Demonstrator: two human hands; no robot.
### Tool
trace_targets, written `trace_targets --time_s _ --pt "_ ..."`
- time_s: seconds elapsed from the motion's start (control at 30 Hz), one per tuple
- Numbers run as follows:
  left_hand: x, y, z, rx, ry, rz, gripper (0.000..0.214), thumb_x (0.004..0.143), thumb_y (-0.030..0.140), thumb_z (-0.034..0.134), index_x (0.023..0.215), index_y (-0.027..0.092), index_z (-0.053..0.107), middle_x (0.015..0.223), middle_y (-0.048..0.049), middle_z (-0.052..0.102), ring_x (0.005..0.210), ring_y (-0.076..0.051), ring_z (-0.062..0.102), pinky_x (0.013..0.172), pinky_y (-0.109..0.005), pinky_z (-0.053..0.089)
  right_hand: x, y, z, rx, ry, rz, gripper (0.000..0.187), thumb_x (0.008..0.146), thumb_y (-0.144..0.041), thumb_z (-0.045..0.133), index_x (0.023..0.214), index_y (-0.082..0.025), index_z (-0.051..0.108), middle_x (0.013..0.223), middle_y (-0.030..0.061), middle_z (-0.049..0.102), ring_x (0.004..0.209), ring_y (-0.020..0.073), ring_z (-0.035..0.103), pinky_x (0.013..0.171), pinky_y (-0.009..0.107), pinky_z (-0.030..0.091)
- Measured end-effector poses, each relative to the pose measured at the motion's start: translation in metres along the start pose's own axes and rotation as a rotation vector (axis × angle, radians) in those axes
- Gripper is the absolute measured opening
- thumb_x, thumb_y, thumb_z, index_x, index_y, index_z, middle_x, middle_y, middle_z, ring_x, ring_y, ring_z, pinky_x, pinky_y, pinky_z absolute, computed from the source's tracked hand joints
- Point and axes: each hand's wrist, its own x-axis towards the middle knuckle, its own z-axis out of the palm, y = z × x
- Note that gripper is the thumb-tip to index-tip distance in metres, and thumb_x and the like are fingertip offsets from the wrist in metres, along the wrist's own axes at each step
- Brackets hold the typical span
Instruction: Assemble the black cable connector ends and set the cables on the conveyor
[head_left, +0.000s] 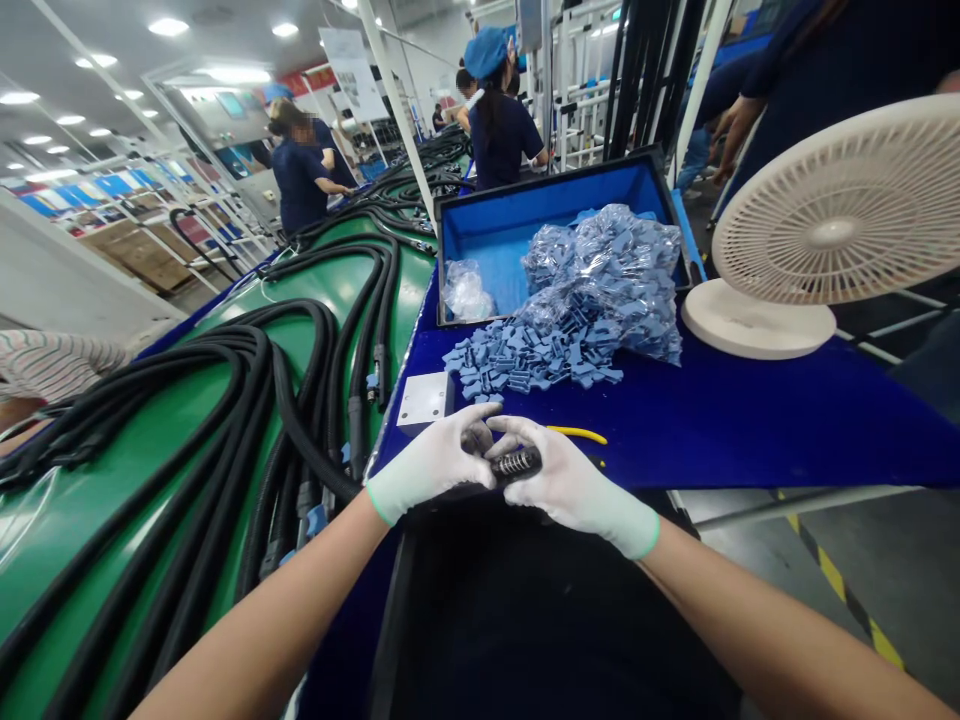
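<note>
Head view: my gloved left hand and gloved right hand had their fingers closed around a ribbed black cable end at the blue table edge, with blue plastic clips lying heaped and mostly bagged ahead.

My left hand and right hand wear thin white knit gloves with green-edged cuffs; my forearms are bare, and my top is dark.

Free room on the blue mat, past my right hand, as far as the fan base. My left hand is hemmed in: cables alongside, plate and clips ahead.
</note>
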Motion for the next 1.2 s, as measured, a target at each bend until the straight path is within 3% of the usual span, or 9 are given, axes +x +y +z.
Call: trace_targets --time_s 0.13,0.27,0.4,0.5,0.6,0.7,0.77,1.03,1.2 --pt "-0.022 -0.002 0.002 0.279 0.210 0.104 0.086 0.069 0.035 0.090 0.146 0.023 0.055 0.111 -0.0076 0.069 0.102 -0.028 0.066 0.093 -0.043 0.053 -0.005 0.008 -0.005 -0.013 0.001 0.045 0.059 0.070 -0.007 0.074 0.127 -0.021 0.065 0.120 0.0062 0.069 0.109 0.0248 0.066 0.094 0.038 0.053" --pt "-0.069 -0.013 0.020 0.378 0.370 0.105 0.030 0.088 0.040 0.076 0.114 0.026 0.076 0.103 -0.0075 0.071 0.098 -0.027 0.066 0.094 -0.043 0.052 -0.010 0.018 -0.009 0.061 0.100 0.074 0.044 0.073 -0.015 0.078 0.116 -0.021 0.070 0.111 0.0049 0.071 0.095 0.0228 0.067 0.082 0.035 0.055" --pt "-0.084 -0.028 0.048 -0.389 0.320 -0.064 0.043 0.096 0.054 0.062 0.130 0.028 0.067 0.120 -0.0097 0.069 0.108 -0.029 0.066 0.097 -0.046 0.055 -0.017 0.024 0.016 0.229 0.226 0.049 0.046 0.073 -0.016 0.082 0.116 -0.023 0.068 0.118 0.0040 0.070 0.105 0.0234 0.068 0.093 0.037 0.056" --pt "-0.073 -0.024 0.049 -0.990 0.641 0.047 0.042 0.099 0.053 0.059 0.132 0.028 0.061 0.119 -0.0076 0.066 0.107 -0.022 0.065 0.097 -0.041 0.058 -0.014 0.020 0.027 0.111 -0.060 -0.025 0.056 0.071 -0.026 0.089 0.122 -0.024 0.068 0.123 0.0029 0.070 0.113 0.0240 0.066 0.102 0.037 0.053" --pt "-0.066 -0.008 0.031 -1.124 0.851 0.098 0.027 0.095 0.033 0.069 0.119 0.021 0.065 0.083 0.0008 0.055 0.072 -0.009 0.057 0.072 -0.024 0.057 0.009 0.011 0.002 -0.372 -0.261 -0.058 0.045 0.084 -0.043 0.081 0.123 -0.023 0.070 0.120 0.0042 0.071 0.109 0.0223 0.067 0.099 0.033 0.053" --pt "-0.061 0.004 0.005 -0.937 0.852 0.187 0.025 0.093 0.028 0.072 0.113 0.016 0.065 0.068 0.0053 0.038 0.055 -0.006 0.038 0.052 -0.020 0.042 0.046 0.010 -0.040 -1.136 0.128 0.056 0.028 0.099 -0.039 0.060 0.112 -0.017 0.071 0.113 0.0121 0.070 0.107 0.0262 0.067 0.095 0.037 0.052" --pt "-0.054 0.007 -0.013 -0.773 0.880 0.224 0.027 0.092 0.027 0.073 0.115 0.016 0.065 0.065 0.0061 0.037 0.053 -0.007 0.035 0.050 -0.021 0.039 0.069 0.015 -0.057 -1.403 0.271 0.157 0.025 0.098 -0.033 0.058 0.106 -0.012 0.070 0.110 0.0180 0.068 0.107 0.0323 0.066 0.092 0.043 0.052" --pt "-0.002 -0.004 -0.092 -0.484 0.896 0.455 0.024 0.086 0.024 0.074 0.107 0.014 0.067 0.058 0.0066 0.040 0.046 -0.007 0.035 0.046 -0.023 0.034 0.087 0.028 -0.065 -1.533 0.299 0.215 0.024 0.093 -0.023 0.055 0.111 -0.012 0.065 0.097 0.0166 0.071 0.088 0.0309 0.072 0.080 0.038 0.053" --pt "0.021 -0.020 -0.111 -0.424 0.903 0.454 0.026 0.083 0.026 0.074 0.105 0.014 0.065 0.052 0.0079 0.041 0.041 -0.008 0.035 0.042 -0.023 0.034 0.073 0.028 -0.076 -1.489 0.262 0.209 0.048 0.090 -0.022 0.054 0.137 -0.017 0.061 0.101 0.0174 0.074 0.095 0.0325 0.072 0.086 0.040 0.052"
